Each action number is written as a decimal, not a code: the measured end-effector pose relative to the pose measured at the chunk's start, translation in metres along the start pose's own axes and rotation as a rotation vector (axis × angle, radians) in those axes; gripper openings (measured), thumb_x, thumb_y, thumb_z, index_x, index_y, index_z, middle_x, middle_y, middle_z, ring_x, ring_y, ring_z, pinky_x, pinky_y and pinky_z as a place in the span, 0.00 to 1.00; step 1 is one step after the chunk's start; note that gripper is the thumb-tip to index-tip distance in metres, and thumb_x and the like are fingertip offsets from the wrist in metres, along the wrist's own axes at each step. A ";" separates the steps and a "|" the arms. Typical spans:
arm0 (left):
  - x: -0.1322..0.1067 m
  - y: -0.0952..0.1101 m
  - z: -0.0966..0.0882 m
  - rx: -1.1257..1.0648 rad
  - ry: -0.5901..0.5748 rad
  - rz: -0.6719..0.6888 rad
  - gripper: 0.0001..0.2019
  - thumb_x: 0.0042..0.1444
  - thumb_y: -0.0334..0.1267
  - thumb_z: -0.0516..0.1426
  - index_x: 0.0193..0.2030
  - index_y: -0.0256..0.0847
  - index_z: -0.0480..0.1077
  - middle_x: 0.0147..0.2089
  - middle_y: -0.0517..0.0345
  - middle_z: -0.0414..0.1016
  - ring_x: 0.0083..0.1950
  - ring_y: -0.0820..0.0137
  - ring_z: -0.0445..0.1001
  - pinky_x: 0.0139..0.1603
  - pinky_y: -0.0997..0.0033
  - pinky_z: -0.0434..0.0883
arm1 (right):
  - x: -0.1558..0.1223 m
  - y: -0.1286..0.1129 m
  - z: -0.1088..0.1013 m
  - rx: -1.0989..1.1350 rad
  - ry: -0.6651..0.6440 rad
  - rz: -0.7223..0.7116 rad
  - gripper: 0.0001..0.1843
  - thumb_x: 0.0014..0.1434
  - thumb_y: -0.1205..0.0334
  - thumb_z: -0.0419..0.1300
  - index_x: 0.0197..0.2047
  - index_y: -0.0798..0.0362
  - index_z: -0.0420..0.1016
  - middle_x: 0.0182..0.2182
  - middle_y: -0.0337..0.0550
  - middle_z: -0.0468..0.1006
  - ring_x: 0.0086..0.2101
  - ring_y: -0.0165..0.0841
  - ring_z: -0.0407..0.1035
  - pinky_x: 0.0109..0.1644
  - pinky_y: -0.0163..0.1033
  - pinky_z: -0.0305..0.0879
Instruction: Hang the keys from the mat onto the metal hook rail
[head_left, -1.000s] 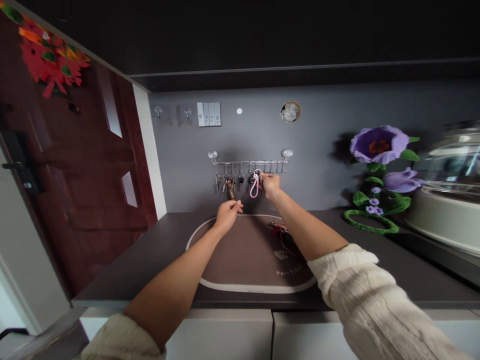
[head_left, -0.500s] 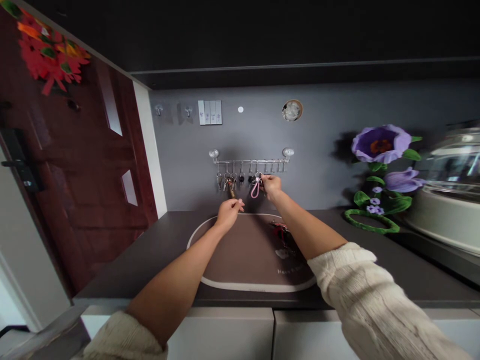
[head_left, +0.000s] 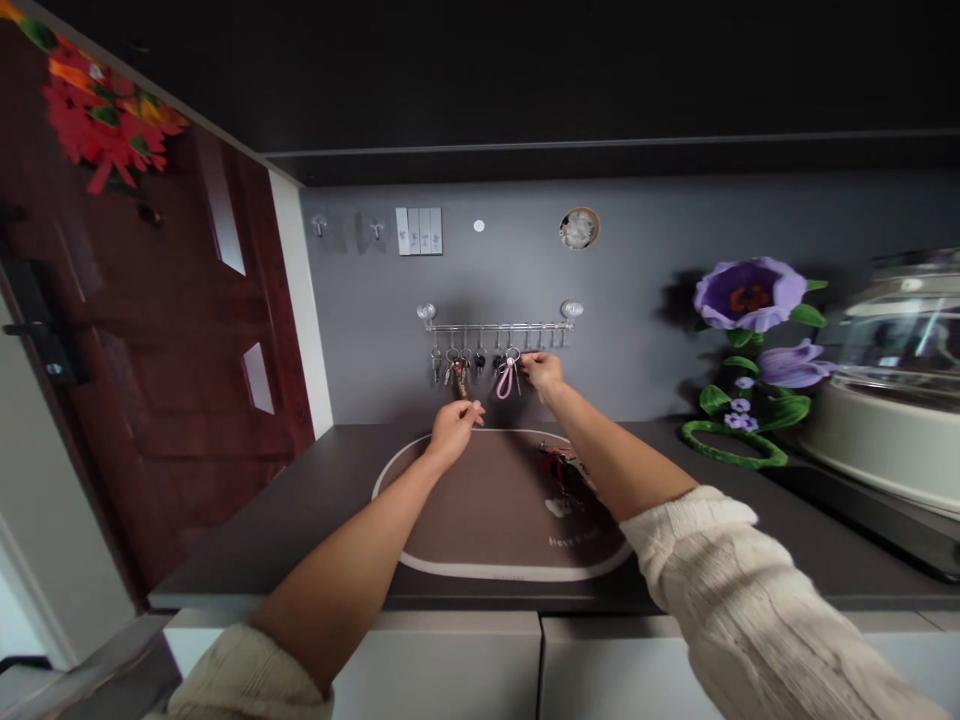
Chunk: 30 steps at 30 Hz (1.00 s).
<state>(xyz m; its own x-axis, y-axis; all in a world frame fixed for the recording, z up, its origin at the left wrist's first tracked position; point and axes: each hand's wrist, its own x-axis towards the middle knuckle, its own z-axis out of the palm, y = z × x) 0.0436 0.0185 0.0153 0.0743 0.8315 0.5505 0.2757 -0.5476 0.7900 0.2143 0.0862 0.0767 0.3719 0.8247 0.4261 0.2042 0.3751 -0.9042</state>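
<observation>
A clear hook rail [head_left: 487,326] is stuck to the grey wall, with several bunches of keys [head_left: 459,365] on its left and middle hooks. One key ring with a pink strap [head_left: 506,378] hangs near the middle. My right hand [head_left: 543,374] is just right of that ring, its thumb and fingers drawn together. A small gap seems to part them from the ring, and I see nothing in them. My left hand [head_left: 452,430] hovers below the rail, thumb and forefinger pinched with nothing visible between them. Behind its fingertips hangs a brown key fob [head_left: 460,382].
A brown mat [head_left: 480,500] lies on the dark counter, with a red and black bundle [head_left: 562,470] partly behind my right forearm. Purple artificial flowers [head_left: 750,295] and a white appliance [head_left: 885,430] stand at the right. A dark shelf [head_left: 525,80] overhangs the wall.
My right hand has shifted slightly right, away from the ring with the pink strap, which hangs on the rail. My left hand has barely moved. The view has shifted slightly.
</observation>
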 end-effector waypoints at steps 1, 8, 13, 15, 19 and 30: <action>-0.001 0.001 -0.001 0.009 0.001 0.003 0.16 0.51 0.44 0.48 0.27 0.35 0.71 0.26 0.56 0.71 0.28 0.73 0.66 0.31 0.74 0.60 | -0.002 -0.002 -0.002 0.006 0.005 0.024 0.05 0.48 0.66 0.53 0.24 0.57 0.67 0.21 0.37 0.69 0.21 0.22 0.61 0.26 0.28 0.57; -0.006 0.007 -0.007 0.022 0.019 -0.002 0.16 0.51 0.45 0.48 0.29 0.36 0.71 0.26 0.56 0.71 0.28 0.72 0.66 0.31 0.73 0.60 | -0.021 -0.022 -0.021 0.082 -0.072 0.179 0.04 0.52 0.66 0.53 0.28 0.57 0.66 0.26 0.40 0.72 0.22 0.22 0.64 0.25 0.28 0.59; -0.003 0.012 -0.010 -0.011 0.027 -0.018 0.13 0.49 0.43 0.50 0.30 0.36 0.70 0.27 0.55 0.72 0.28 0.73 0.67 0.31 0.73 0.61 | -0.036 -0.032 -0.042 0.149 -0.187 0.188 0.05 0.53 0.64 0.54 0.27 0.56 0.66 0.29 0.41 0.73 0.24 0.22 0.66 0.27 0.29 0.62; -0.002 0.017 -0.009 -0.042 0.036 -0.038 0.11 0.48 0.41 0.51 0.29 0.36 0.70 0.27 0.55 0.72 0.27 0.73 0.66 0.31 0.74 0.61 | -0.043 -0.034 -0.051 0.163 -0.223 0.192 0.05 0.53 0.64 0.54 0.28 0.56 0.66 0.29 0.41 0.73 0.24 0.22 0.66 0.28 0.29 0.62; -0.006 0.030 0.000 -0.072 0.039 -0.077 0.07 0.46 0.37 0.53 0.29 0.36 0.69 0.27 0.55 0.72 0.27 0.74 0.66 0.30 0.75 0.61 | -0.060 -0.033 -0.066 0.185 -0.253 0.195 0.04 0.53 0.64 0.55 0.28 0.56 0.67 0.27 0.41 0.74 0.23 0.21 0.66 0.27 0.28 0.62; -0.028 0.039 0.045 -0.117 -0.070 -0.203 0.05 0.44 0.31 0.54 0.29 0.34 0.70 0.25 0.57 0.70 0.26 0.76 0.64 0.29 0.75 0.61 | -0.104 -0.004 -0.096 0.022 -0.312 0.166 0.05 0.47 0.64 0.58 0.27 0.57 0.68 0.21 0.37 0.71 0.19 0.21 0.59 0.24 0.29 0.55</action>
<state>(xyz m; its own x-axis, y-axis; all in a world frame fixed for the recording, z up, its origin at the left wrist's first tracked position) 0.0954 -0.0221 0.0183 0.0959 0.9278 0.3606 0.1795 -0.3725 0.9105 0.2615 -0.0419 0.0382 0.1032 0.9634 0.2473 0.1434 0.2316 -0.9622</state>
